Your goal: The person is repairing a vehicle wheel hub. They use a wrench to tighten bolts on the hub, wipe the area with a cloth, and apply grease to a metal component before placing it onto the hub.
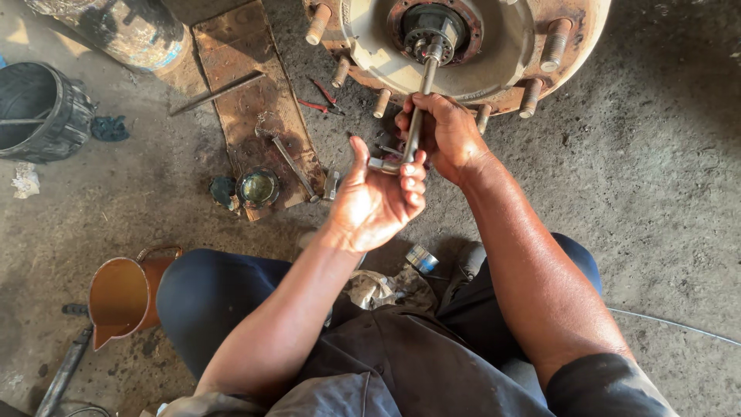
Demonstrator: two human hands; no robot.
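A: How is the left hand [374, 202] posed?

B: The left forearm is raised from the lower left, over a knee clad in dark blue. The palm is turned upward and toward the wheel hub. The fingers [413, 181] are curled and pressed together around the short bent end of a long grey steel L-shaped socket wrench [417, 116], with the thumb held upright beside it.

A: And the right hand [446, 133]?

B: The right arm is extended from the lower right, with the back of the hand shown to the camera. The fingers are wrapped around the wrench shaft just above the left hand, and the two hands are seen almost touching.

A: Where is the wrench located?

B: It is held nearly upright in the picture; its far end is seated on the nut at the centre of the large rusty round steel wheel hub [532, 46], which is ringed by threaded studs.

A: What is laid out around the hands?

B: From the left: a black rubber bucket [38, 108]; an orange plastic jug [123, 297] beside the left knee; a worn wooden plank [247, 93] on which a thin steel rod [220, 91] and a second wrench [292, 164] are laid; a small round tin [258, 188] at the plank's near end; and red-handled pliers [318, 104] below the hub. A small shiny socket [421, 259] is seen on the concrete floor [664, 193] between the knees.

A: Is the view obstructed?

B: The middle of the wrench shaft is hidden by the right hand.
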